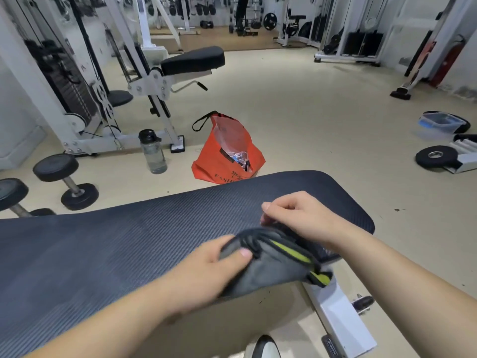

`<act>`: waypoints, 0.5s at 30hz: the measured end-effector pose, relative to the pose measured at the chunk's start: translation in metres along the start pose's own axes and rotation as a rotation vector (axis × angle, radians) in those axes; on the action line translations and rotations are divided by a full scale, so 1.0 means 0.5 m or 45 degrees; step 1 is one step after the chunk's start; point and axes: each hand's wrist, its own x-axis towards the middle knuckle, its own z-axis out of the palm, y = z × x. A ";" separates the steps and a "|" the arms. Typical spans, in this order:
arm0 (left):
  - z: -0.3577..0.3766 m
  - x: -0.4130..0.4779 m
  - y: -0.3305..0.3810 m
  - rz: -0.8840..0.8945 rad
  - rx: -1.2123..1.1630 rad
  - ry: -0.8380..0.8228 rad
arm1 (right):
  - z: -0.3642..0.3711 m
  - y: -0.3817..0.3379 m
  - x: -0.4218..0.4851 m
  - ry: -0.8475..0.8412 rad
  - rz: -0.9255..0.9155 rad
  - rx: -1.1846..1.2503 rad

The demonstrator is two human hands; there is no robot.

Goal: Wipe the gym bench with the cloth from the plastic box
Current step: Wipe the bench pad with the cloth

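Near edge of bench [129,241], right end: grey cloth [271,264], yellow-green trim, bunched and motion-blurred. Pinched at left end by left hand [206,270], thumb on top. Far edge gripped by right hand [296,215], fingertips curled under, hidden. Beyond, on floor: orange bag [227,151]. Far right: plastic box [438,122], contents unclear.

Both hands hold grey cloth [268,267] with yellow-green trim over near edge of gym bench [129,233]. Left hand [206,275] grips one end; right hand [296,215] pinches other. Orange bag [222,161], water bottle [153,152], plastic box [441,122] on floor beyond.
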 end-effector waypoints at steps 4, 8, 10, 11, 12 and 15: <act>-0.034 0.011 0.034 -0.229 -0.463 0.212 | -0.013 -0.022 -0.020 -0.351 0.222 0.555; -0.049 0.057 0.080 -0.304 -0.445 0.183 | -0.025 -0.010 -0.013 -0.235 0.202 0.650; -0.061 0.093 0.086 -0.268 -0.224 0.238 | -0.022 0.001 -0.005 0.017 0.286 0.590; -0.069 0.115 0.082 -0.226 -0.007 0.320 | -0.020 0.006 -0.003 0.151 0.311 0.509; -0.074 0.133 0.076 -0.202 0.303 0.416 | -0.020 0.012 -0.003 0.277 0.319 0.368; -0.043 0.154 0.052 0.095 1.046 0.550 | -0.035 0.046 0.000 0.543 0.309 -0.079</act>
